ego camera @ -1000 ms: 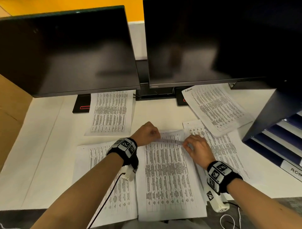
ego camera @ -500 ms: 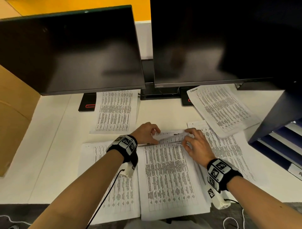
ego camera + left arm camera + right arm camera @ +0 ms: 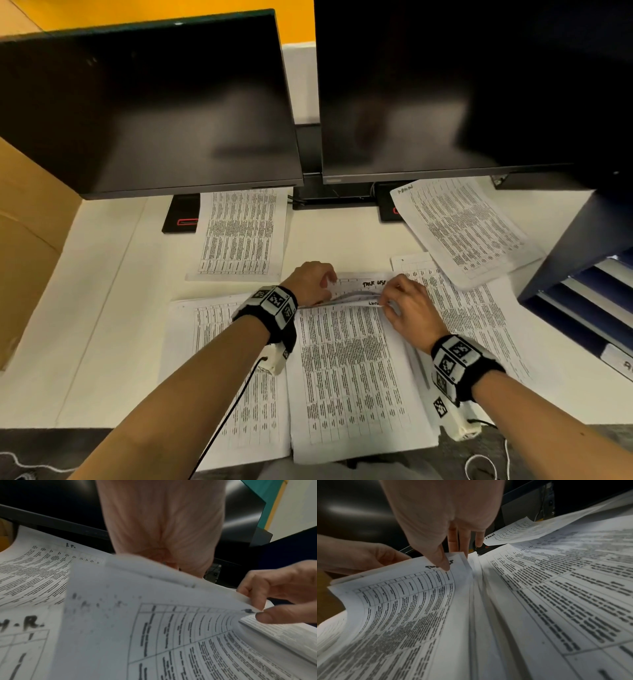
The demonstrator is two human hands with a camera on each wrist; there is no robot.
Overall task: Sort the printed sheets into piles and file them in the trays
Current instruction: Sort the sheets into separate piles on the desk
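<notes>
A middle stack of printed sheets (image 3: 356, 377) lies on the desk in front of me. My left hand (image 3: 327, 287) grips the far left edge of its top sheets, which are lifted off the stack. My right hand (image 3: 388, 298) pinches their far right corner between thumb and fingers. The wrist views show the bent top sheet (image 3: 154, 615), my left hand (image 3: 359, 557) holding its edge, and my right hand (image 3: 257, 608) with its thumb (image 3: 443, 563) on top. A handwritten heading (image 3: 373, 283) shows on the sheet below. Dark blue trays (image 3: 589, 301) stand at the right.
Other piles lie around: left pile (image 3: 219, 359), back left pile (image 3: 239, 233), right pile (image 3: 479, 315), back right pile (image 3: 459, 226). Two dark monitors (image 3: 154, 113) stand behind on black bases (image 3: 181, 214). A cardboard box (image 3: 24, 240) is at the left.
Both hands have raised the far edge of the middle stack's top sheets. The handwritten heading on the sheet below has come into sight.
</notes>
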